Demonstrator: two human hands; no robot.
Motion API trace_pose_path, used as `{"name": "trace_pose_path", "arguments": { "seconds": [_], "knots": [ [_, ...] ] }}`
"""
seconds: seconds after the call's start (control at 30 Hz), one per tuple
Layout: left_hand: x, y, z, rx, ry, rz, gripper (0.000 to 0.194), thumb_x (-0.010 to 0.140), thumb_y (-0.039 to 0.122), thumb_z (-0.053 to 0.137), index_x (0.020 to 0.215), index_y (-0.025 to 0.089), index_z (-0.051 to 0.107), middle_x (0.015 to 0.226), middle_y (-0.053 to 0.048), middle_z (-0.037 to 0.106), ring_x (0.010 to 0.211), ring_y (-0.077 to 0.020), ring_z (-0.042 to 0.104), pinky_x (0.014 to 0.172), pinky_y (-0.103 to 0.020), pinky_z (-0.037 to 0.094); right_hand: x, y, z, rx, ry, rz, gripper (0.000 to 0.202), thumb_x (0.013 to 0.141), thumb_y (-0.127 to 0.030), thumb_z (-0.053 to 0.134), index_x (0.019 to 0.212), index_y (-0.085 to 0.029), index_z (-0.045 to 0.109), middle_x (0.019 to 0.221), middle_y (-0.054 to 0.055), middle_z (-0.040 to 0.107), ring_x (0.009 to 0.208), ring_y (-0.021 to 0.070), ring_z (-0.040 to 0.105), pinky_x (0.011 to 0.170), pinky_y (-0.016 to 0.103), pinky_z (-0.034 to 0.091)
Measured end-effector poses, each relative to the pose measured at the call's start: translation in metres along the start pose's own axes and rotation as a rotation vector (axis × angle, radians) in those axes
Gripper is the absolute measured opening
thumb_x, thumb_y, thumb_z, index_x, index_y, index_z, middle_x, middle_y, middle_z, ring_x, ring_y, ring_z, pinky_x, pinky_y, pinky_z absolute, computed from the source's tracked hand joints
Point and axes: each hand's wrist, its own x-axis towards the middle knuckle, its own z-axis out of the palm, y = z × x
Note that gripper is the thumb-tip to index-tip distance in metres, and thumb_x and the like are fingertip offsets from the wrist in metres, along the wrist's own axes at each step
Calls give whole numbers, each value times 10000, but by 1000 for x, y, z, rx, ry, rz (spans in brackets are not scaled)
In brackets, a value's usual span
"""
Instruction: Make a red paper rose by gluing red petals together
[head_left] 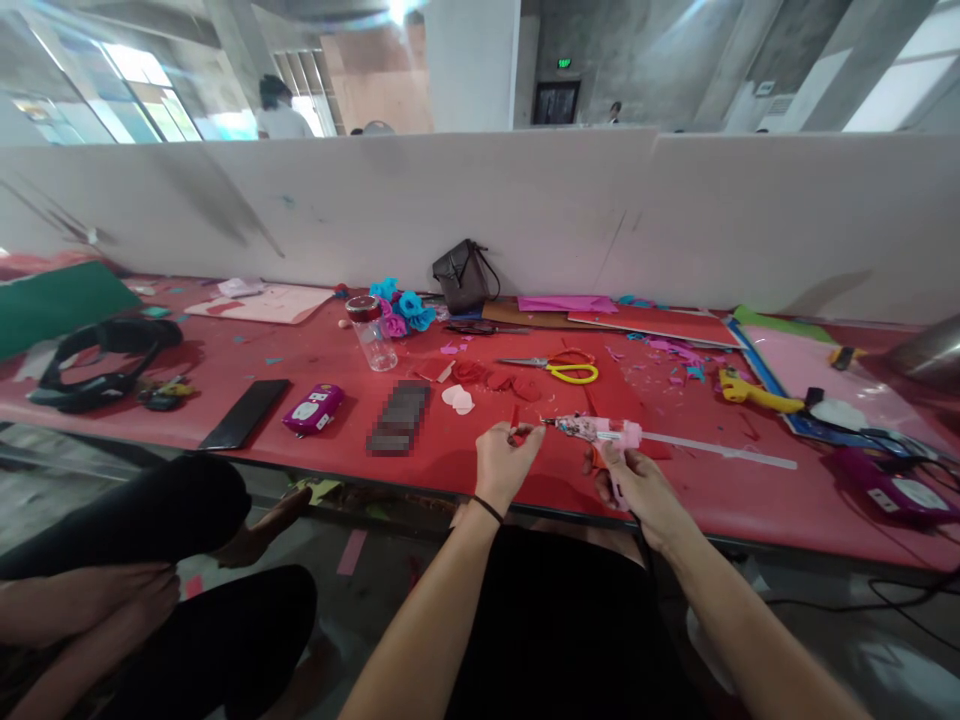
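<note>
Nearer than the yellow scissors (579,374), the right hand (634,482) grips a pink glue gun (611,432); the left hand (504,458) pinches a red scrap (514,413) near the nozzle (552,422). Gluing seems the step; the next move wants steadiness.

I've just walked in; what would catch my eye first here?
Probably the pink glue gun in the right hand, its nozzle pointing toward the left hand, a clear stick jutting out behind. Farther back on the red table lie yellow-handled scissors, and beyond them, to the left, bright blue and magenta flowers beside a lidded jar.
</note>
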Motion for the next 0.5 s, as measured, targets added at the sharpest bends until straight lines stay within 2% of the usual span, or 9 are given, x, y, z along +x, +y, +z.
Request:
{"name": "trace_pose_path", "arguments": {
  "seconds": [0.07, 0.2, 0.33, 0.43, 0.5],
  "knots": [
    [0, 1, 2, 10, 4, -19, 127, 632, 293, 699, 620, 167, 698, 456, 30, 513, 469, -93, 434, 520, -219, 325, -1, -1, 2, -7, 10, 1, 594, 607, -752, 592, 679, -163, 587, 367, -36, 452, 328, 85, 379, 351, 217, 269],
    [5, -5, 5, -31, -17, -47, 61, 637, 223, 665, 638, 177, 704, 512, 15, 583, 487, -93, 445, 540, -224, 346, -1, -1, 1, -4, 6, -8, 581, 613, -736, 604, 700, -161, 593, 376, -41, 450, 332, 85, 380, 353, 217, 266],
    [9, -16, 5, -346, -18, -102, 110, 636, 237, 676, 694, 145, 690, 618, -9, 636, 567, -93, 503, 569, -209, 379, 7, 2, -9, 67, 73, -29, 582, 651, -735, 579, 737, -160, 597, 405, -39, 456, 358, 74, 368, 347, 200, 256],
    [11, -22, 2, -563, -23, -169, 198, 632, 271, 701, 762, 127, 663, 592, 29, 568, 477, -43, 398, 480, -184, 300, 23, 3, -27, 224, 110, 16, 492, 678, -651, 631, 756, -166, 603, 446, -34, 466, 374, 69, 367, 312, 182, 211],
    [12, -25, -1, -706, -54, -203, 261, 625, 287, 720, 815, 125, 645, 603, 49, 529, 425, -15, 305, 436, -186, 231, 40, 3, -45, 356, 117, 65, 375, 665, -524, 707, 733, -174, 591, 475, -33, 468, 376, 64, 361, 281, 168, 183]
  ]
}}
